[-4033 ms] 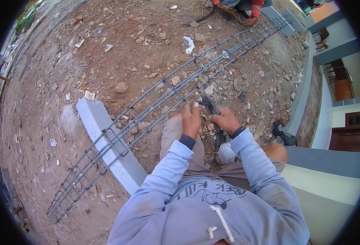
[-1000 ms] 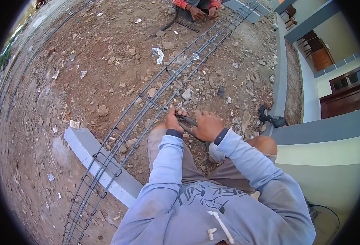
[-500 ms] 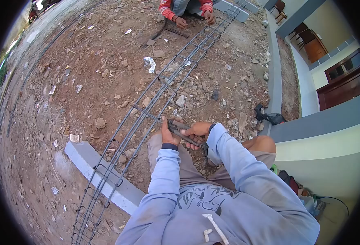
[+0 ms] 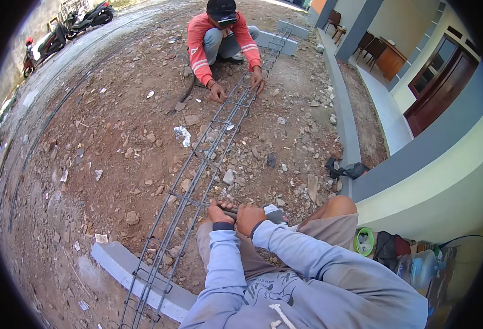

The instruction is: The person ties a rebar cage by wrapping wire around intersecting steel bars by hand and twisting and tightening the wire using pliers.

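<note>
A long rebar cage point(image 4: 189, 183), thin steel bars with square stirrups, runs diagonally across the ground. My left hand point(image 4: 220, 213) is closed right beside the cage's near bar, by a stirrup corner; what its fingers grip is too small to make out. Close against it, my right hand point(image 4: 250, 220) is wrapped round a dark pair of pincers point(image 4: 231, 210), whose head points at the cage. Much of the pincers is hidden by my hands. Farther along, a co-worker in a red jacket point(image 4: 200, 52) crouches with both hands at the cage.
A pale concrete block point(image 4: 107, 257) lies under the cage's near end, with more blocks point(image 4: 282, 44) at the far end. Stones and litter cover the soil. A grey kerb point(image 4: 348, 120), a black bag point(image 4: 351, 170) and a green bucket point(image 4: 364, 241) are on my right.
My view has tilted up, showing more of the co-worker, whose hands are now at the cage. My right hand has closed over the pincers, their handles no longer seen spread.
</note>
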